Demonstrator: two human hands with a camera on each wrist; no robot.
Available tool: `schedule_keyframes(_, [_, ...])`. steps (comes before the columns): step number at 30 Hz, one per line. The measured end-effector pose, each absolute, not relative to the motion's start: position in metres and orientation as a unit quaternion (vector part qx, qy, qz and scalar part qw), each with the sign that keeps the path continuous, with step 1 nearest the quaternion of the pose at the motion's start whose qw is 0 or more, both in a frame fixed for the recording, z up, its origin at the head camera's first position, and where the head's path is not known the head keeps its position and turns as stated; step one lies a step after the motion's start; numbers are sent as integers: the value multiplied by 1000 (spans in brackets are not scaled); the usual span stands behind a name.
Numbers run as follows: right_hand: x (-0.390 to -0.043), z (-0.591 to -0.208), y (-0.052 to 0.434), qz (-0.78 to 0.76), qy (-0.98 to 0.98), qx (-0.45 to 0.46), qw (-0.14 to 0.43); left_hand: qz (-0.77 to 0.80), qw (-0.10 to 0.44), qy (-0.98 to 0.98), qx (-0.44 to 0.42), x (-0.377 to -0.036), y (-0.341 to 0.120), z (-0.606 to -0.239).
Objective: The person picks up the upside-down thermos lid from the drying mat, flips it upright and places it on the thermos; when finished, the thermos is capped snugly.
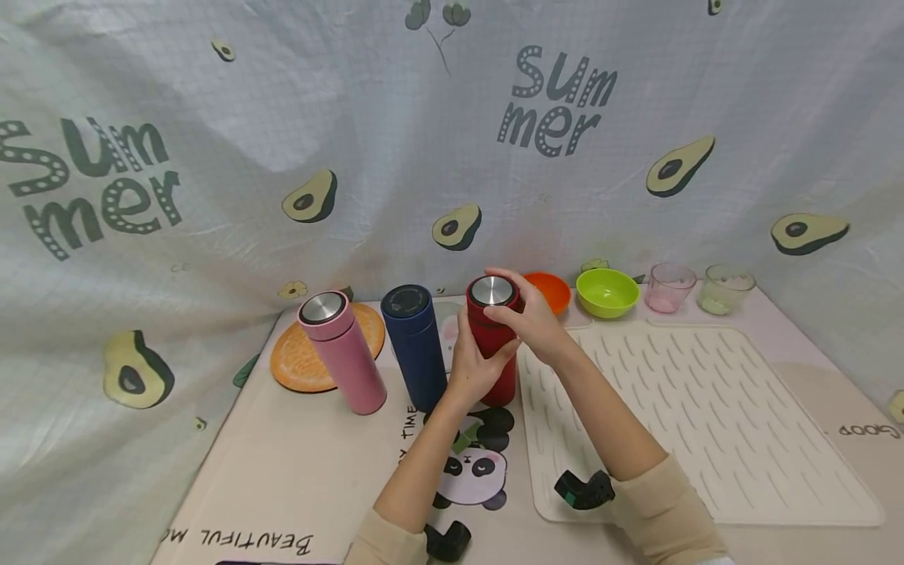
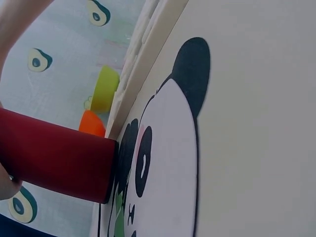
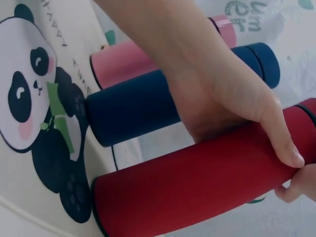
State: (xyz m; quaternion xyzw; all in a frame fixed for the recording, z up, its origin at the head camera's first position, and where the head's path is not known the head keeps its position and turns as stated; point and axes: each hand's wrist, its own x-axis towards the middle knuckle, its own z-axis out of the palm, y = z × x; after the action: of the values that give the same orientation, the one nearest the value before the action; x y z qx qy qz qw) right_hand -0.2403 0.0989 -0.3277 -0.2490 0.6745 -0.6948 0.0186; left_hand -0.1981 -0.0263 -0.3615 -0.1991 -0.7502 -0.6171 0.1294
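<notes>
Left hand (image 1: 475,362) wraps red flask (image 1: 494,345) body | right hand (image 1: 528,314) grips its lid (image 1: 492,291) | flask upright at table centre | blue flask (image 1: 415,345) at 9 o'clock, pink flask (image 1: 342,351) beyond

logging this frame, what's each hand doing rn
Left hand: grips the body of the red flask.
Right hand: fingers curled round the flask's cap.

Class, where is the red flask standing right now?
In the head view, the red flask stands mid-table on the panda mat, right of the navy flask, gripped by both hands.
</notes>
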Motion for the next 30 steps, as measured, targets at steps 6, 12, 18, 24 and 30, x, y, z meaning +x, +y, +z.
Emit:
schedule_keyframes(6, [-242,-329,97,-711,666,-227,9,-616,130,-750,-200,-198,-26,-363])
schedule_keyframes(12, [-240,-329,94,-706,677,-205,-11,-616,131,-749,-208,-200,-26,-362])
schedule_keyframes(18, [-238,-329,94,-714,670,-205,-12,-619,124,-747,-209,-201,-26,-363])
schedule_keyframes(24, [-239,-329,95,-715,666,-211,-9,-617,113,-748,-214,-204,-27,-363])
schedule_keyframes(30, [-240,-339,103,-702,679,-215,27,-617,89,-758,-192,-194,-32,-362])
